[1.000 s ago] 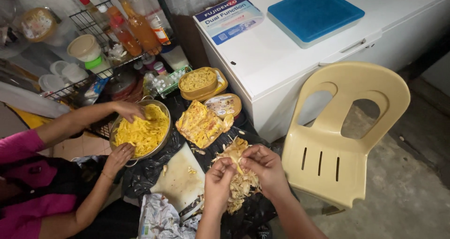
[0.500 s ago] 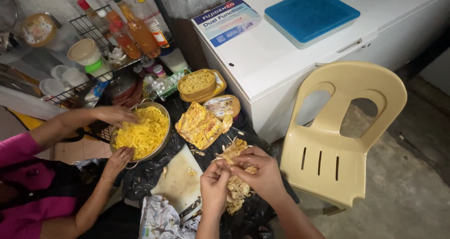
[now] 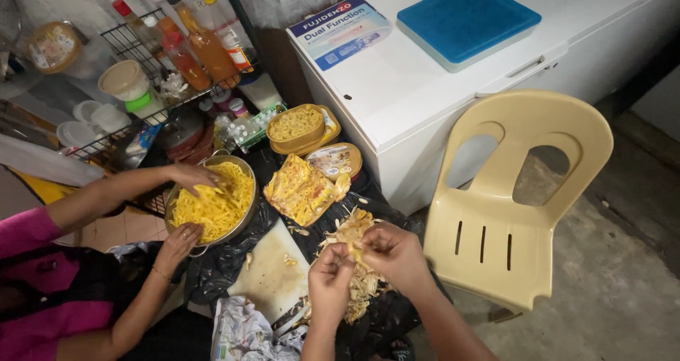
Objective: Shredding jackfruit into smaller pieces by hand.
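My left hand (image 3: 330, 276) and my right hand (image 3: 394, 251) meet over a pile of pale fibrous peelings (image 3: 354, 262) on black plastic sheeting (image 3: 386, 318). Both pinch one small yellowish piece (image 3: 352, 246) between their fingertips. Just beyond lies a heap of yellow fruit segments (image 3: 303, 189). To the left, another person in a pink sleeve has one hand (image 3: 193, 177) in a metal bowl (image 3: 249, 212) of yellow shreds and the other hand (image 3: 177, 241) on its rim.
A white cutting board (image 3: 273, 272) lies left of my hands, crumpled paper (image 3: 244, 333) below it. A cream plastic chair (image 3: 520, 191) stands at right beside a white chest freezer (image 3: 425, 71). A wire rack (image 3: 142, 49) with bottles and tubs sits at the back left.
My hands have drawn closer together over the peelings, working the same small piece. The other person's hand has shifted further into the bowl of yellow shreds.
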